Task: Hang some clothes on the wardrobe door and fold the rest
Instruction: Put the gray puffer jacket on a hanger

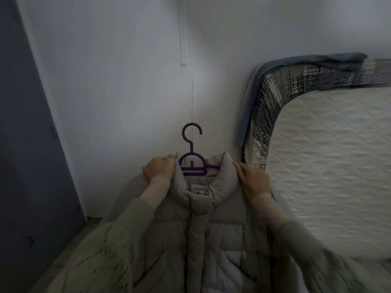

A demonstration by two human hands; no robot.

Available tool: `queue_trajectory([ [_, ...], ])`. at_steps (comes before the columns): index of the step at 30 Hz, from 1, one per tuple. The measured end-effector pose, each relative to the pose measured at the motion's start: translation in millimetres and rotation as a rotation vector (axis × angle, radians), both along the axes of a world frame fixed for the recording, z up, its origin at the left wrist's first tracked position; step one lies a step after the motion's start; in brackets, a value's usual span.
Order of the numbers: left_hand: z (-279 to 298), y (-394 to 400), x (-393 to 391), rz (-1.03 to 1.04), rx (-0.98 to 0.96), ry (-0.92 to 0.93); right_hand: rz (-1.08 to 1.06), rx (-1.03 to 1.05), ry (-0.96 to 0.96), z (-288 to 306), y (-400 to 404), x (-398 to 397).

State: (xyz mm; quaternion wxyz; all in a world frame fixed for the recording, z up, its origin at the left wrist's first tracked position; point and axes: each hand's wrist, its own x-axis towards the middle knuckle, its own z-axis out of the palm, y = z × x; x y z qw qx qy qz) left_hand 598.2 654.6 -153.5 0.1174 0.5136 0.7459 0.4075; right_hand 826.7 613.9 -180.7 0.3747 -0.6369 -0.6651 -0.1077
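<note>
At lower centre of the frame a beige quilted puffer jacket (198,220) sits on a purple plastic hanger (192,157), its hook pointing straight up between the hands. The left hand (159,169) has a closed grip on the collar; the right hand (252,178) holds the opposite collar edge, equally near the hook. No containers show.

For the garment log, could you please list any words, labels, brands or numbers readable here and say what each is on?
No text can be read.
Neck label inside the collar of the puffer jacket: small dark print, too blurred to read.
Purple hanger: no marking visible.
Mattress: pattern only, no words.
</note>
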Motion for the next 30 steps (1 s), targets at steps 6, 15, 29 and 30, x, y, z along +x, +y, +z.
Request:
queue_trajectory([
  [6,5.5,-11.3,-4.7,-0.013,-0.04,0.007,0.057,-0.043,-0.112,19.4,-12.3,-19.9],
  [15,0.7,-48.3,-21.0,0.08,-0.067,-0.043,0.165,-0.21,-0.12,24.5,-5.4,-72.3],
  [29,30.5,-154.4,-105.4,0.043,0.109,-0.156,0.379,-0.015,-0.195,61.9,-50.1,-172.7],
  [30,34.3,-164.8,-112.9,0.05,0.122,-0.133,0.395,0.001,-0.189,65.5,-56.9,-180.8],
])
